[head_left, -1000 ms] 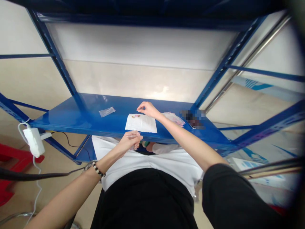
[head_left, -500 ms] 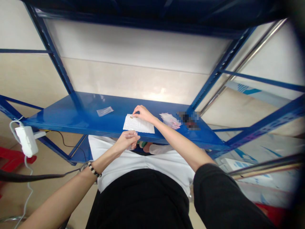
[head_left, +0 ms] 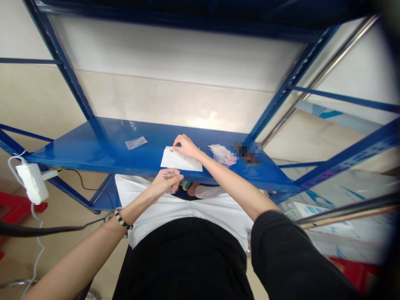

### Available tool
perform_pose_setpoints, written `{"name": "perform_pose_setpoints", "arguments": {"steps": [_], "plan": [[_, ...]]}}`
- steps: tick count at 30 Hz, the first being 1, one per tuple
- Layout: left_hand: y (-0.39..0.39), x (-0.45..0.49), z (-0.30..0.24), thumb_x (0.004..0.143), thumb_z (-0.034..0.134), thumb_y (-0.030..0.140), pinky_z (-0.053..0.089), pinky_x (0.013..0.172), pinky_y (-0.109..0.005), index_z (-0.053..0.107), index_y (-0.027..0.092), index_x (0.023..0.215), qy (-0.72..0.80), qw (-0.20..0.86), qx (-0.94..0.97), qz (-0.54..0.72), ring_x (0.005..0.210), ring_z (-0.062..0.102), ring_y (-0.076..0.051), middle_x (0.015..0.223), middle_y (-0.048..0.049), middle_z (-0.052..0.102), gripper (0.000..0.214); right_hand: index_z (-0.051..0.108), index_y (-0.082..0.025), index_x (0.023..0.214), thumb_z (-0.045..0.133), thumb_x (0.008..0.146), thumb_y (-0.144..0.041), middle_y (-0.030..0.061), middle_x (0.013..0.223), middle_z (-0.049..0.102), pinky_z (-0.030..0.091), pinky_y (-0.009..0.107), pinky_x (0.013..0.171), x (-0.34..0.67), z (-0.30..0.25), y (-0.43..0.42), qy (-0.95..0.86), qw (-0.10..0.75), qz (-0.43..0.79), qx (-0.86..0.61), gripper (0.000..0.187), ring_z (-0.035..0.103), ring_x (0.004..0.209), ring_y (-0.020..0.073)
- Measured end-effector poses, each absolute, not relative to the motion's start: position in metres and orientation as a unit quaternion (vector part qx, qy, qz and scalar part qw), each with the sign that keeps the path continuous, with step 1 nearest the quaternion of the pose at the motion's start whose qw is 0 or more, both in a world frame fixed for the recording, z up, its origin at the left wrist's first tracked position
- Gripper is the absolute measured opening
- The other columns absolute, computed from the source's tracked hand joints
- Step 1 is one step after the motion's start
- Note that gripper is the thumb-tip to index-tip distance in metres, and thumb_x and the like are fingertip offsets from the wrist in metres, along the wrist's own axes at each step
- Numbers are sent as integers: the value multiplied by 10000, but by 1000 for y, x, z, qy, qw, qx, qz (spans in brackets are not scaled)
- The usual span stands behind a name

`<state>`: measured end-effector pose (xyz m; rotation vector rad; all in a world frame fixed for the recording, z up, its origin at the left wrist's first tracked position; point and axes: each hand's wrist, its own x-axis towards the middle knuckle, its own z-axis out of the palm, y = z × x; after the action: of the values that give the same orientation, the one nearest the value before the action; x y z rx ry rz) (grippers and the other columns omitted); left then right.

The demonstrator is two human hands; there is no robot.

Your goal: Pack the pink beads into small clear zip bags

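At the shelf's front edge, my left hand (head_left: 168, 183) is closed around a clear plastic bag (head_left: 169, 174), part of which shows above the fingers. My right hand (head_left: 186, 146) reaches over a white sheet (head_left: 179, 161), which looks like paper or tissue and lies near the edge. Thumb and fingertips are pinched together at the sheet's far side; whatever may be between them is too small to make out. Just left of those fingertips, a small brownish piece (head_left: 171, 151) lies on the sheet.
On the blue shelf (head_left: 103, 143), a flat clear bag (head_left: 136, 143) lies to the left. Several clear bags with pinkish marks (head_left: 222, 154) are piled to the right, beside a blurred dark item (head_left: 248, 153). A white power strip (head_left: 32, 182) hangs at the left post.
The view has shifted slightly. My right hand stays pinched by the small brownish piece, which looks slightly turned. My left hand still holds the clear bag.
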<state>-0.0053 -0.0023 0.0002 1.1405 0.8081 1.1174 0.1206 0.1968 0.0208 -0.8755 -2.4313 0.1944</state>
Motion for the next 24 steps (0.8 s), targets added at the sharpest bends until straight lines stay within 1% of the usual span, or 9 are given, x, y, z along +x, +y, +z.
{"name": "perform_pose_setpoints", "arguments": {"steps": [4,8,14,19,22,24], "plan": [[2,-5,1,780,720,394,331,423,-213,503,173,677,351,626,495,490,383,406,-74,442,54,455,327,716,-175,712,663,778,-129,47,863,680,408,326,868,124,24,204,-899,296,103,-305,96,581,846,182],[4,-4,0,775,722,408,330,422,-215,498,177,673,351,626,492,493,378,414,-79,436,56,455,337,732,-180,762,672,788,-163,45,870,702,434,306,813,127,29,212,-879,334,147,-306,67,610,831,179],[0,-4,-2,775,731,385,317,417,-212,503,176,717,338,635,485,498,374,405,-79,436,65,447,315,738,-170,770,682,779,-168,53,848,713,446,282,754,130,30,210,-869,347,161,-313,56,627,800,173],[3,-5,1,802,707,358,338,433,-205,484,177,724,292,694,424,503,410,413,-76,482,66,429,297,737,-165,783,668,782,-173,50,841,715,448,267,723,132,26,207,-866,354,175,-305,69,637,778,167],[8,-6,1,817,672,380,378,456,-210,492,167,700,268,729,391,494,458,458,-88,527,43,451,303,736,-159,781,669,777,-168,47,821,713,437,270,727,133,27,208,-872,344,168,-305,67,632,760,165],[10,-7,1,814,666,383,415,491,-220,524,160,732,263,739,375,494,498,496,-101,557,31,478,276,734,-161,780,669,773,-160,44,822,712,432,270,731,134,28,207,-872,340,166,-311,65,629,771,168]]}}
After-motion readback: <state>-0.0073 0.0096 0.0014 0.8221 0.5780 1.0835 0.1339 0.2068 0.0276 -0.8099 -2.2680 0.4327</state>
